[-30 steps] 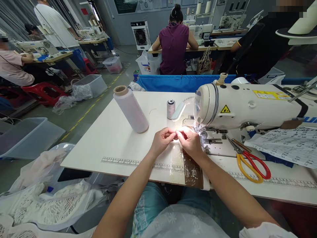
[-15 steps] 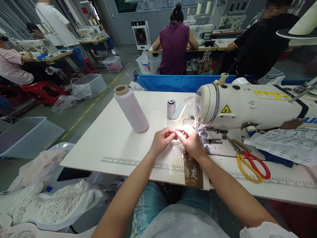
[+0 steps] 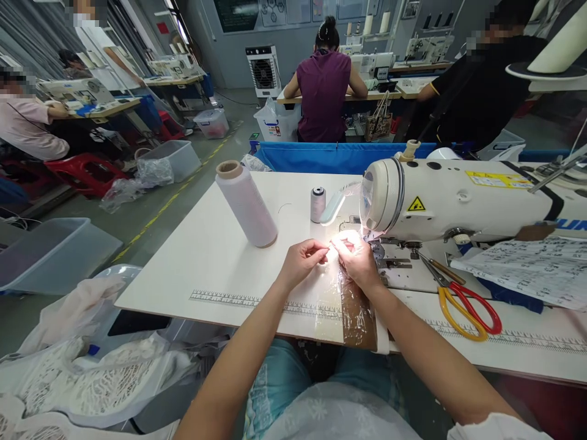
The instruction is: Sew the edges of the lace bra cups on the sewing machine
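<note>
Hands (image 3: pixel 300 261) (image 3: pixel 356 261) (two, both pinched) sit near one sewing machine (image 3: pixel 440 194).

Smooth tabletop (image 3: pixel 183 263), metal scissor blades (image 3: pixel 435 273), glossy brown strip (image 3: pixel 358 321), perhaps plastic film.

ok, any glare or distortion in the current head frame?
Head view: bright light washes out the right hand around its fingertips, so I can't tell what's pinched there; glints streak the brown strip; the thread cone leans, likely wide-angle stretch.
</note>
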{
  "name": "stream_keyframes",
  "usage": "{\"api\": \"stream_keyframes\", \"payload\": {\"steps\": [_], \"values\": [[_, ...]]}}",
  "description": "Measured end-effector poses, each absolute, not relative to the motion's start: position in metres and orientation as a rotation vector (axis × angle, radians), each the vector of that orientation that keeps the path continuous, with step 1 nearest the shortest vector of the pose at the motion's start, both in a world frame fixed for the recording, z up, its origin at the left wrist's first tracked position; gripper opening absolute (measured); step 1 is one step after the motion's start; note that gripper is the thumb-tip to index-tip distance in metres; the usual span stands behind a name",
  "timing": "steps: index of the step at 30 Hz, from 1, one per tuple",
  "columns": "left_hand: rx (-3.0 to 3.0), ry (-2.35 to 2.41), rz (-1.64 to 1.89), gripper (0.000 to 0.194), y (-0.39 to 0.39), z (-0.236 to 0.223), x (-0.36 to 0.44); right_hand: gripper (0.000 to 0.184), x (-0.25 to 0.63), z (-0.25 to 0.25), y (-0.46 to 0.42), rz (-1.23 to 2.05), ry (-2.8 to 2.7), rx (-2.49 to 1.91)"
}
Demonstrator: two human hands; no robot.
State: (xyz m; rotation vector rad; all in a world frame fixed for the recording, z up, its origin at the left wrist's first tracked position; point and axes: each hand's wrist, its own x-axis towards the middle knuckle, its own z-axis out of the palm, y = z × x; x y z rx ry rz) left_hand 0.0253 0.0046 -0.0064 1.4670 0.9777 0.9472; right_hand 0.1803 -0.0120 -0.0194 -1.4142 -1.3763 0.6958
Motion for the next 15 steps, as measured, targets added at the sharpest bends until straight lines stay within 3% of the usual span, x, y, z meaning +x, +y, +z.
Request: {"api": "stream_keyframes", "payload": {"steps": [6, 15], "values": [[1.409, 1.002, 0.955, 0.022, 0.001, -0.004, 0.017, 0.021, 0.176, -0.015, -0.013, 0.767, -1.281, -1.362], [1.235, 1.110, 1.112, 0.028, -0.041, 0.003, -0.013, 0.030, 0.159, -0.004, -0.033, 0.866, -1.584, -1.231]]}}
